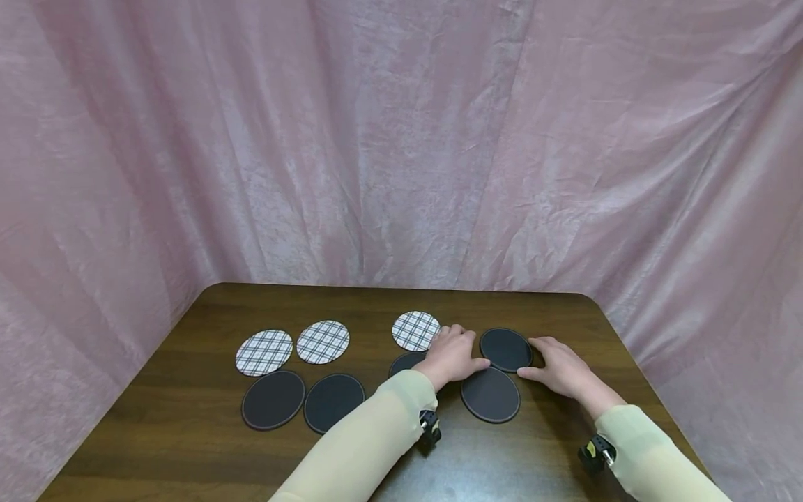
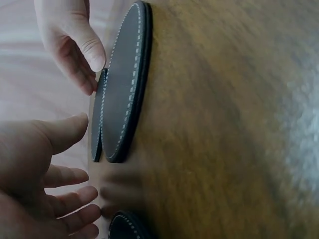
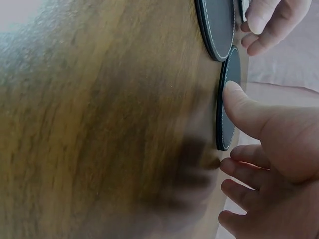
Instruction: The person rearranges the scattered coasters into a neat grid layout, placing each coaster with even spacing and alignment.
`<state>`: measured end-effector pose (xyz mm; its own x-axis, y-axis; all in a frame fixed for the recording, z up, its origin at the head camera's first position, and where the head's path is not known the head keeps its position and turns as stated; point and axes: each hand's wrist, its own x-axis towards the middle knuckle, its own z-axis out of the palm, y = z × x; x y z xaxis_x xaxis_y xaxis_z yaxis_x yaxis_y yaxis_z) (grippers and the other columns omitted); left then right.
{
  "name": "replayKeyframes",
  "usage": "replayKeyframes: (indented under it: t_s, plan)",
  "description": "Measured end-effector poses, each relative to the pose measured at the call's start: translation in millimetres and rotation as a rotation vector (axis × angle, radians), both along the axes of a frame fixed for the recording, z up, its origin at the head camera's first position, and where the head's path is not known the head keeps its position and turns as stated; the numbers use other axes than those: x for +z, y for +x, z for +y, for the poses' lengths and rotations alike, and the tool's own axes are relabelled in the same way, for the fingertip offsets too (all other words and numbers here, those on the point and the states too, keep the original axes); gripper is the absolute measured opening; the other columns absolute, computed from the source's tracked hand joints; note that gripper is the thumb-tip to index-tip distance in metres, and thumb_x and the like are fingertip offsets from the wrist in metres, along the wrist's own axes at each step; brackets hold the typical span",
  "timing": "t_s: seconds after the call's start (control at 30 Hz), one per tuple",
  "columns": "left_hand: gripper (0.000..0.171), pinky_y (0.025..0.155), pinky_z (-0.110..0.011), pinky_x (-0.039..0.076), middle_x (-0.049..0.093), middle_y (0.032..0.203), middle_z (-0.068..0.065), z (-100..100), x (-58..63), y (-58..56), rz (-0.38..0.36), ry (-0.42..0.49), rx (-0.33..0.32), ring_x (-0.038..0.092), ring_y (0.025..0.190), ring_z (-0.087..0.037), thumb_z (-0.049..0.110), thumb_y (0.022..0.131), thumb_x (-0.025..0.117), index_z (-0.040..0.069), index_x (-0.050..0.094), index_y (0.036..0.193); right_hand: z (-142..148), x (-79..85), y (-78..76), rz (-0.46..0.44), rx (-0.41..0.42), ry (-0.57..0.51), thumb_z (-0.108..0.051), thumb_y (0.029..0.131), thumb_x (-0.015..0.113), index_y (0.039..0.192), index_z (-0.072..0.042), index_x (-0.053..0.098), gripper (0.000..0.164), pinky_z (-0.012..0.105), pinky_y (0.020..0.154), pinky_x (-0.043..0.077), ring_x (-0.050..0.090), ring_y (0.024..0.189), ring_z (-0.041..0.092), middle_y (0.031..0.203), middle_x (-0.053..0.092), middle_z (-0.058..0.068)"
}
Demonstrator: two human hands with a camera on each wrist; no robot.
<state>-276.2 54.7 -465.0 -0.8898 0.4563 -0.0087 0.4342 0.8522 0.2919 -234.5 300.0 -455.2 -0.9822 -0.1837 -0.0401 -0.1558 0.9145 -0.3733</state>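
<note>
A black round coaster (image 1: 505,350) with a pale stitched edge lies flat between the two hands. Nearer the body, another black coaster (image 1: 491,395) meets its front edge. My left hand (image 1: 450,355) hovers to the left of this pair, fingers spread and nothing held. It partly covers a third black coaster (image 1: 404,362) and overlaps a white plaid coaster (image 1: 414,330) behind it. To the right of the pair is my right hand (image 1: 558,366), its thumb and fingers apart around the far coaster's right edge. In the right wrist view its thumb (image 3: 244,107) overlaps that coaster.
On the left of the brown wooden table (image 1: 188,425) lie two white plaid coasters (image 1: 264,352) in a back row, with two black coasters (image 1: 273,399) in front. Pink curtains (image 1: 389,139) hang behind the table's far edge. Each sleeve carries a small wrist camera (image 1: 429,425).
</note>
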Motion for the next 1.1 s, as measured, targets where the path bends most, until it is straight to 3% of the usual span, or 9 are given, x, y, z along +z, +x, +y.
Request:
replayKeyframes:
  t_s: [0.43,0.6,0.87,1.1]
  plan:
    - [0.062,0.097,-0.039,0.05,0.065,0.134,-0.011,14,-23.8,-17.4,0.035,-0.043,0.028,0.055,0.119,-0.028,0.059,0.099,0.078,0.012,0.075,0.139,0,2.9,-8.5,-0.031,-0.024,0.03,-0.037,0.094,0.09,0.146,0.016,0.059,0.08,0.071,0.105,0.048,0.052,0.133,0.059,0.143,0.054,0.04]
    - [0.06,0.094,-0.038,0.048,0.064,0.132,-0.009,16,-20.5,-17.8,0.021,-0.055,0.026,0.054,0.117,-0.027,0.059,0.099,0.079,0.013,0.076,0.137,-1,4.0,-12.8,-0.031,-0.022,0.029,-0.036,0.09,0.094,0.142,0.016,0.061,0.08,0.069,0.105,0.049,0.053,0.13,0.058,0.14,0.056,0.039]
    - [0.056,0.096,-0.036,0.048,0.064,0.132,-0.008,16,-6.1,-8.0,0.018,-0.057,0.022,0.054,0.116,-0.026,0.054,0.098,0.082,0.014,0.076,0.137,-3,3.3,-17.4,-0.054,-0.032,0.011,-0.034,0.087,0.096,0.142,0.017,0.061,0.082,0.069,0.105,0.049,0.052,0.129,0.058,0.139,0.055,0.039]
    - [0.055,0.095,-0.037,0.05,0.065,0.132,-0.009,20,-9.4,-8.6,0.039,-0.047,0.037,0.056,0.118,-0.027,0.052,0.096,0.085,0.013,0.076,0.134,-5,3.4,-20.8,-0.084,-0.057,0.007,-0.032,0.086,0.097,0.144,0.017,0.06,0.085,0.068,0.107,0.047,0.05,0.132,0.058,0.141,0.053,0.04]
